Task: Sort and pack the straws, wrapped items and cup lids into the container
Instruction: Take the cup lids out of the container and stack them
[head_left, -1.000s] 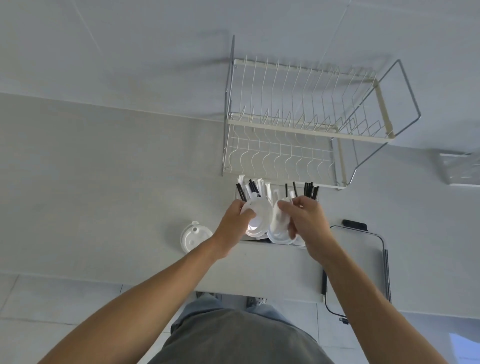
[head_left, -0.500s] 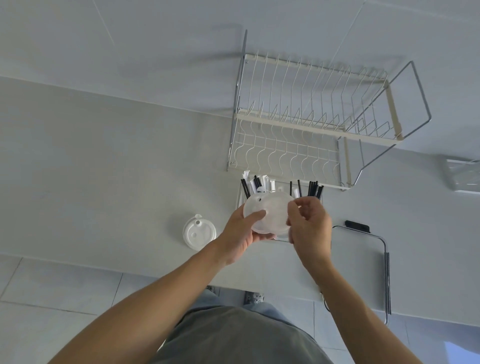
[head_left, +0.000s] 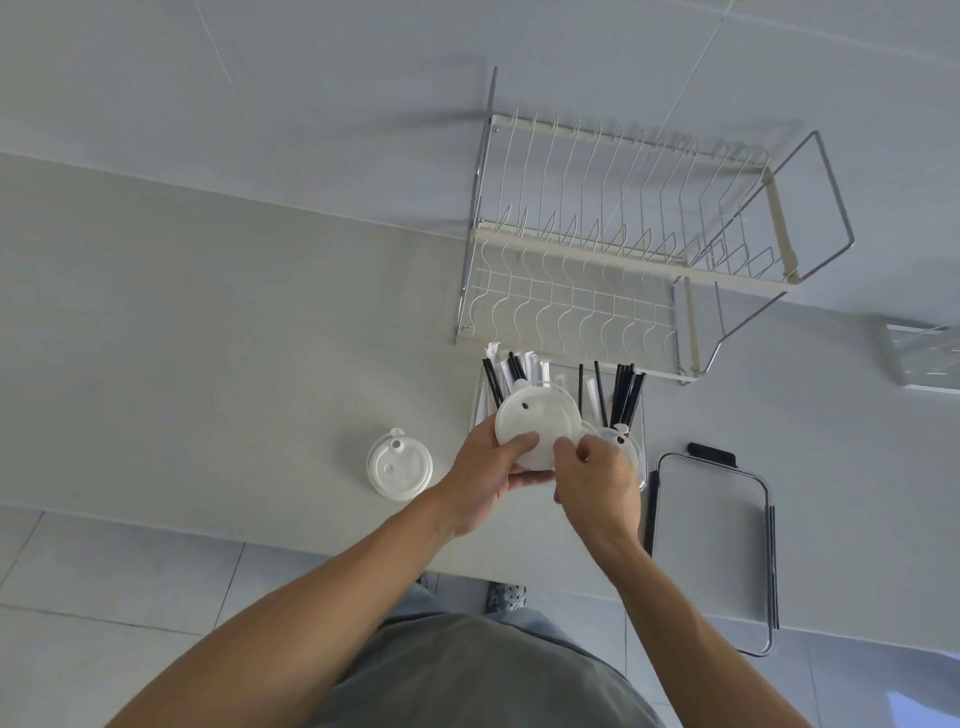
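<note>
My left hand (head_left: 485, 475) holds a round white cup lid (head_left: 535, 421) above the clear container (head_left: 643, 447). My right hand (head_left: 597, 480) pinches the lid's near edge. Another clear lid (head_left: 621, 444) rests in the container just right of my fingers. Black straws (head_left: 623, 397) stand in the container's right part. More black straws and white wrapped items (head_left: 506, 371) stand in its left part. A further cup lid (head_left: 399, 465) lies flat on the counter to the left of my hands.
A two-tier wire dish rack (head_left: 623, 249) stands behind the container. A flat white board with a metal frame (head_left: 711, 540) lies at the counter's right, overhanging the front edge. A clear box (head_left: 924, 356) sits at the far right.
The lid has been lifted out of the container's front and turned flat toward me. Both hands have drawn slightly toward me, and my right fingers have shifted to its near edge.
</note>
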